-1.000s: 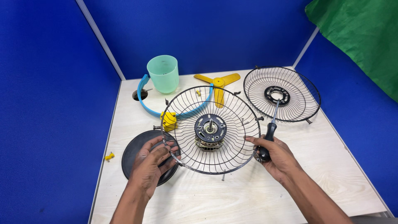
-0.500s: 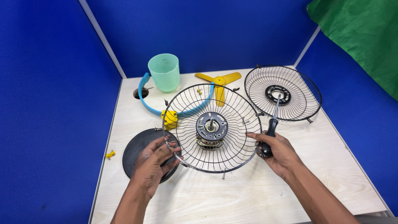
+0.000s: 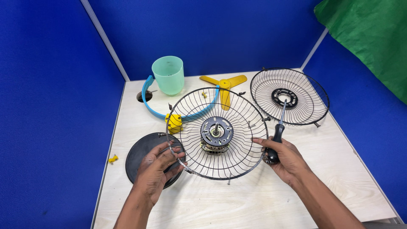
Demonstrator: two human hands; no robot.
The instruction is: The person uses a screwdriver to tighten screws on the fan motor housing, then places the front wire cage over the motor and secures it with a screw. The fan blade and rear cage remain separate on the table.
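Gripping the near-left rim of the wire fan guard (image 3: 237,163), the left hand (image 3: 159,171) was seen with its fingers curled closed around the outer ring. The guard was held tilted, bowl side up, near the middle of the pale wooden table (image 3: 237,203), with the motor (image 3: 216,133) seated at its centre and the shaft pointing upward. The right hand (image 3: 285,160) was placed at the guard's right rim; a screwdriver (image 3: 276,138) with a black handle was clasped in it, the fingers closed about the handle while the fingertips touched the wires. The shaft of the screwdriver was directed away from the person, toward the second wire guard (image 3: 292,110).

Beneath the left hand, a round black base plate (image 3: 137,159) was laid flat on the table. A small yellow part (image 3: 112,159) was found near the table's left edge. Just behind the held guard, a yellow block (image 3: 174,122) was positioned against a blue curved ring (image 3: 148,101). Farther back, a yellow three-bladed propeller (image 3: 224,85) was laid flat, and a pale green plastic cup (image 3: 168,75) was stood upright near the far-left corner. The second wire guard was rested at the far right, well apart from the cup. Blue partition walls (image 3: 51,106) were set around the table, and a green cloth (image 3: 369,38) was hung at the upper right.
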